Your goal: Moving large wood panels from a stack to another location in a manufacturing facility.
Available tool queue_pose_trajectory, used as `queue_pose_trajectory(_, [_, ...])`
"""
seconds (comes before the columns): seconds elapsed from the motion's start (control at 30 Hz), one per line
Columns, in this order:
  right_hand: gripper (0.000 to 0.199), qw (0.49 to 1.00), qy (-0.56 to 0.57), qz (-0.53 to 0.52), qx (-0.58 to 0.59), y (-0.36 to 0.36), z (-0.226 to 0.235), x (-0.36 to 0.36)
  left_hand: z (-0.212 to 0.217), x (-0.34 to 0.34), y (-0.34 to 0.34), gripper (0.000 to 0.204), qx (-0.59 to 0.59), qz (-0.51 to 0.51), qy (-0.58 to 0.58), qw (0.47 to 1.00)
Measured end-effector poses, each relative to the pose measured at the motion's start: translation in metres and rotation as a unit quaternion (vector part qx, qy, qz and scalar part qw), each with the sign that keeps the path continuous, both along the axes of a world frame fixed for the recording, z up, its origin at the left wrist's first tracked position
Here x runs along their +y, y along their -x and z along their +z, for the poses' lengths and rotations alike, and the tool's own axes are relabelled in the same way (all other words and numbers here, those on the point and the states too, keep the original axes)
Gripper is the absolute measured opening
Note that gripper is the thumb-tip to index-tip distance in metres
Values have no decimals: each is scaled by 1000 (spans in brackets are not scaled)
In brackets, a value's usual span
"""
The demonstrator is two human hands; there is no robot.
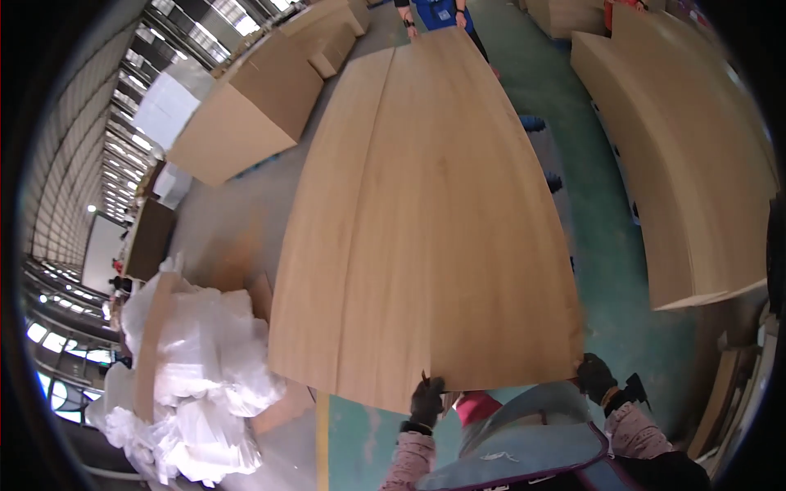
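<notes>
A large, thin sheet of light wood veneer (426, 221) stretches from the near edge of the scene to the far end, held up above a green floor (606, 270). The left hand (426, 401), in a dark glove, grips the near edge of the sheet left of its middle, fingers closed over it. The right hand (595, 375), also dark-gloved, closes on the near right corner of the same sheet. At the far end another person's hands (409, 31) rest on the far edge of the sheet. A seam runs lengthwise down the left part of the sheet.

To the right, well apart, lies a tall stack of similar sheets (679, 164). To the far left stand further blocks of stacked sheets (254, 106). At the near left, a heap of crumpled white plastic film (201, 376) lies beside the sheet's near left corner.
</notes>
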State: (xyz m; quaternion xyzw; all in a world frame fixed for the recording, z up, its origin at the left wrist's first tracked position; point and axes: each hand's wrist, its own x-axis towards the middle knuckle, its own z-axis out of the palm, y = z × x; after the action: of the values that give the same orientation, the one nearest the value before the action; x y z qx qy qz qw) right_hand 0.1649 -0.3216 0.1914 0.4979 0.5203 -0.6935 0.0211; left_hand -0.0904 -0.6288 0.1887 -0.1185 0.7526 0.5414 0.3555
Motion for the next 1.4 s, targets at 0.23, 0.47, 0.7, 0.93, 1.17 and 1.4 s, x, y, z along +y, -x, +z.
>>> queue_pose_trajectory(0.23, [31,990,-2,83,-110,52,-37,-141,-19,-198,70,43,66,-162,210,962])
queue_pose_trajectory(0.47, [33,976,32,190,-106,127,-52,-230,20,-266,51,38,-40,29,218,975])
queue_pose_trajectory(0.7, [33,958,43,258,-119,158,-59,-262,1,-245,63,38,-34,33,215,976])
queue_pose_trajectory(0.93, [22,958,38,267,-98,150,-77,-273,-27,-243,84,40,-11,64,207,976])
queue_pose_trajectory(1.17, [21,959,78,259,-88,137,-102,-273,-25,-206,106,56,30,-93,316,944])
queue_pose_trajectory(1.4, [30,917,-57,376,-121,162,-87,-275,-41,-219,114,56,42,-129,243,960])
